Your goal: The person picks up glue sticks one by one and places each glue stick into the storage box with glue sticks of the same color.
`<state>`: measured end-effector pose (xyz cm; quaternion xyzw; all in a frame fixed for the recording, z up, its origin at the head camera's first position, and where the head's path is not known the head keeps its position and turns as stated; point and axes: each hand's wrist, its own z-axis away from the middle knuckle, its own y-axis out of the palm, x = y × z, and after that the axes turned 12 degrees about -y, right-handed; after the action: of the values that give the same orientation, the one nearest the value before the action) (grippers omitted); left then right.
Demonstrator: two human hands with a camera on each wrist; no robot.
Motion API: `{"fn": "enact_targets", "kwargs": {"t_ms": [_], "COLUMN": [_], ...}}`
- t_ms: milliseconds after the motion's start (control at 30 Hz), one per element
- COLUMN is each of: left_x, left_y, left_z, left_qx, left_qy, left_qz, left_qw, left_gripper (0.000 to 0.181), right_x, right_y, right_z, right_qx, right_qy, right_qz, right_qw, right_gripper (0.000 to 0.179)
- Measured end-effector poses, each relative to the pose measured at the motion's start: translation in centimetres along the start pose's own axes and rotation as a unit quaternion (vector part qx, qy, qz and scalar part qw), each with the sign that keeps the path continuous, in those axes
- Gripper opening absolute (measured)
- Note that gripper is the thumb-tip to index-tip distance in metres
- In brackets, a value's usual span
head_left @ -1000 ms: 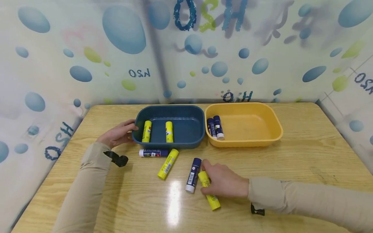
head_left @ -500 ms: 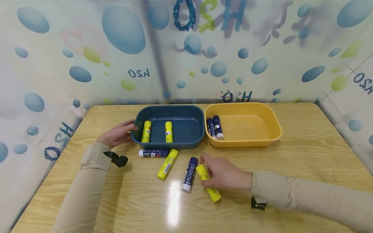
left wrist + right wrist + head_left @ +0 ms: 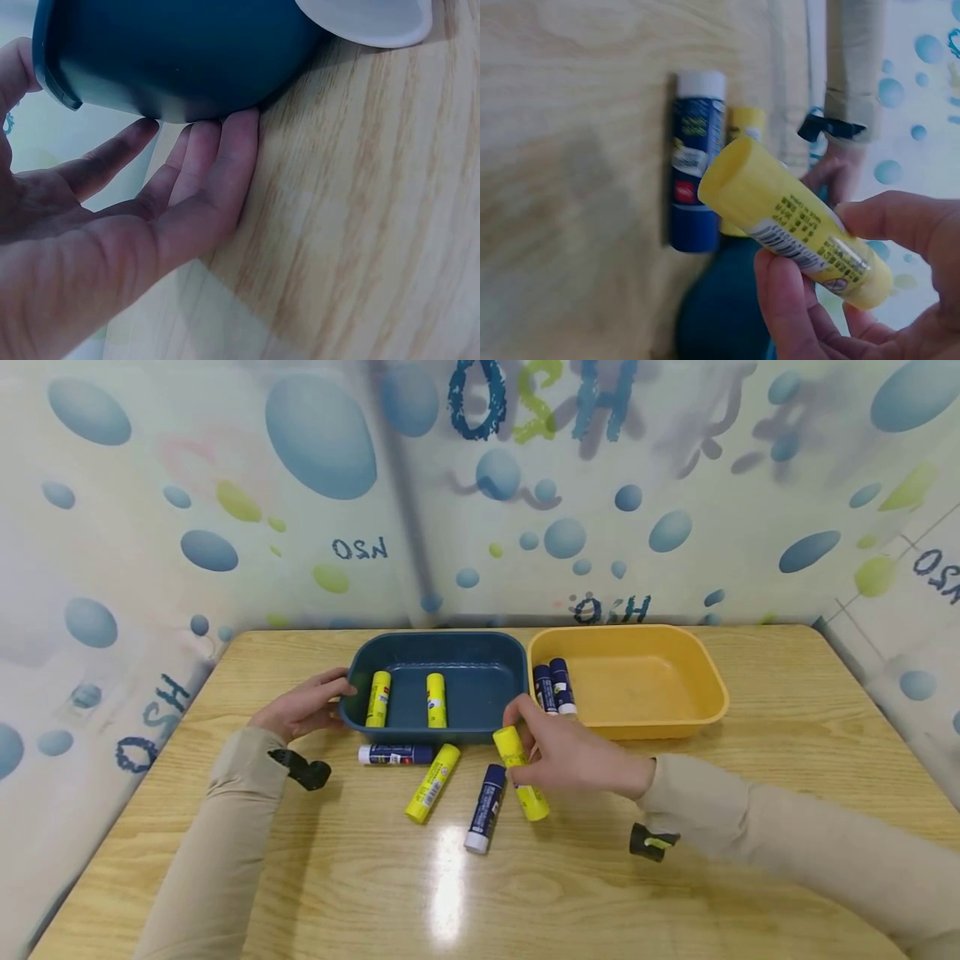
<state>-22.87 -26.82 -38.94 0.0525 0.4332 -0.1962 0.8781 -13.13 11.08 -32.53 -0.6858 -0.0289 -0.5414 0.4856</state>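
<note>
My right hand (image 3: 573, 752) pinches a yellow glue stick (image 3: 534, 803) between thumb and fingers, tilted and lifted over the table. In the right wrist view its barcode label faces the camera. My left hand (image 3: 303, 703) rests against the left end of the dark blue bin (image 3: 487, 733), fingertips touching its outer wall (image 3: 180, 67). Two yellow glue sticks (image 3: 437, 700) lie inside that bin. On the table, a navy glue stick (image 3: 486, 810) is just left of the held one. Farther left lie another yellow glue stick (image 3: 432, 783) and a navy one (image 3: 395, 754) along the bin's front.
An orange-yellow bin (image 3: 645, 729) stands right beside the blue one, with two navy glue sticks (image 3: 561, 683) at its left end. A patterned wall covering (image 3: 450, 560) rises behind the wooden table (image 3: 360, 893).
My right hand has raised the yellow glue stick and moved it away from me, toward the bins. The navy glue stick beside it has shifted slightly left. My left hand stays put.
</note>
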Motion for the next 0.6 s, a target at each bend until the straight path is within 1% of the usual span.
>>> {"fn": "enact_targets", "kwargs": {"t_ms": [133,267,467,600], "left_x": [-0.1,-0.1,-0.2,-0.2], "left_y": [0.1,0.0,0.2,0.3], "left_z": [0.1,0.3,0.2,0.3], "left_qx": [-0.002,-0.005,-0.003,-0.003], "left_qy": [-0.001,-0.004,-0.004,-0.003], "left_qz": [0.007,0.004,0.004,0.002], "left_qw": [1.0,1.0,1.0,1.0], "left_gripper": [0.071,0.072,0.073,0.073], "right_x": [0.4,0.8,1.3,1.5], "right_y": [-1.1,-1.8,-2.6,-3.0], "right_z": [-0.8,-1.7,-2.6,-3.1], "right_qx": [-0.009,-0.016,-0.028,-0.039], "right_qy": [-0.001,0.003,0.009,0.001], "right_qz": [0.01,0.019,0.014,0.019], "right_qw": [0.9999,0.9997,0.9995,0.9991], "right_gripper": [0.05,0.049,0.051,0.051]}}
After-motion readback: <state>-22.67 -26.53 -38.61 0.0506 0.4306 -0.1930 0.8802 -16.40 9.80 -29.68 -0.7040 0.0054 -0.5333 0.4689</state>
